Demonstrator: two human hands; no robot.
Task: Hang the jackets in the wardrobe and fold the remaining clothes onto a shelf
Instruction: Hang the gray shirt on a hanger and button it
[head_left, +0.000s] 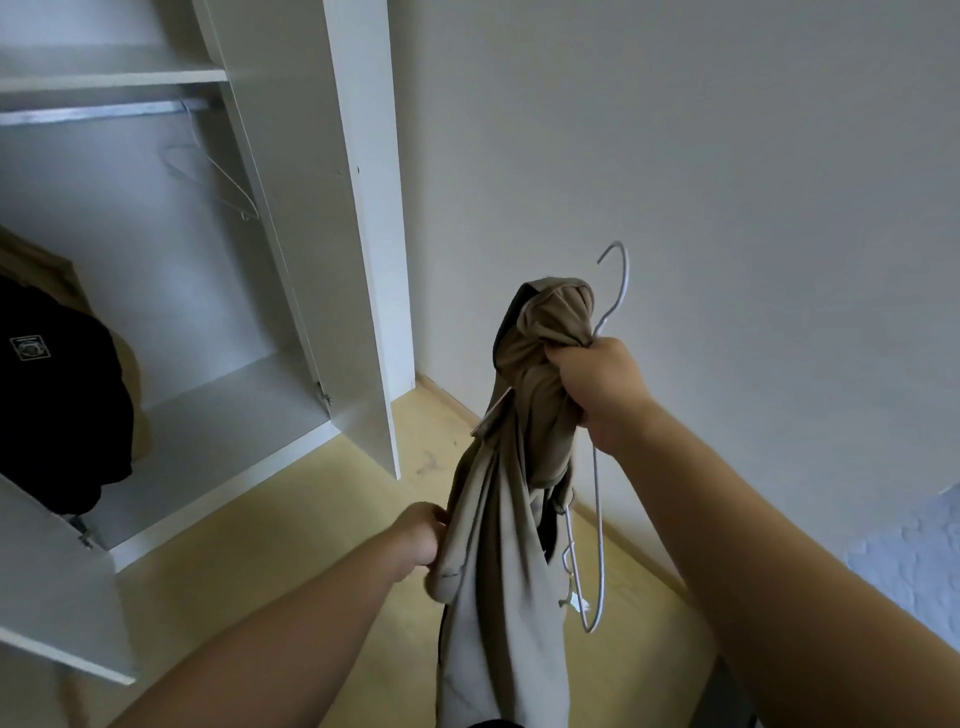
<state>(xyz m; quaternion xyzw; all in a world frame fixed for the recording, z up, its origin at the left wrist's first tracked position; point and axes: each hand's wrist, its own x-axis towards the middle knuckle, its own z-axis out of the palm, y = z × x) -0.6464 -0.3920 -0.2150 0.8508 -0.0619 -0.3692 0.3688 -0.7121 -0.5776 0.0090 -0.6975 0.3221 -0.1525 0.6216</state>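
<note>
A beige jacket (498, 519) hangs bunched in mid-air right of the open white wardrobe (291, 218). My right hand (602, 387) grips its gathered top together with a silver wire hanger (597, 561), whose hook sticks up above my fist. Lower down, my left hand (421, 535) pinches the jacket's left edge. Inside the wardrobe a metal rail (98, 113) carries one bare wire hanger (213, 176). A black jacket (57, 410) hangs at the far left with a tan garment behind it.
The wardrobe's right door (358, 218) stands open between the cabinet and the white wall. A second door panel (52, 571) juts out at lower left. A shelf (109, 73) runs above the rail. A light blue bedspread (914, 566) shows at the right edge, over yellow flooring.
</note>
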